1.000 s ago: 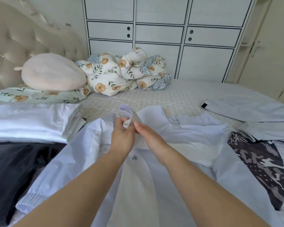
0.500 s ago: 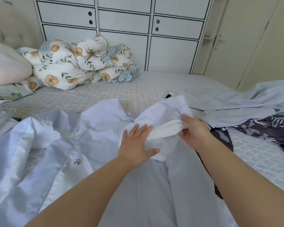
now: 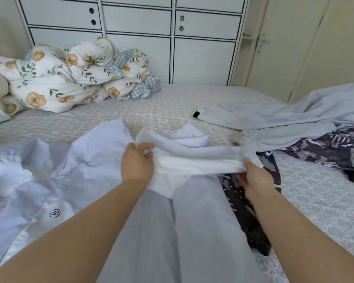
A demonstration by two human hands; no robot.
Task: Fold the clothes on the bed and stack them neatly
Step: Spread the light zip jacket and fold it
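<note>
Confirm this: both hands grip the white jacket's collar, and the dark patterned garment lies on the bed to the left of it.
Not quite. The head view shows the dark patterned garment right of the white jacket, not left. The left hand and right hand do grip the collar.

A small dark round mark reading "50" is printed on the white garment [image 3: 74, 180], at near left. No other text can be read.

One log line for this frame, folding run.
phase: straightening hem | left hand: grips white thin-fabric jacket | right hand: pinches same hem | unfolded: pale blue garment, dark camouflage-print garment
</note>
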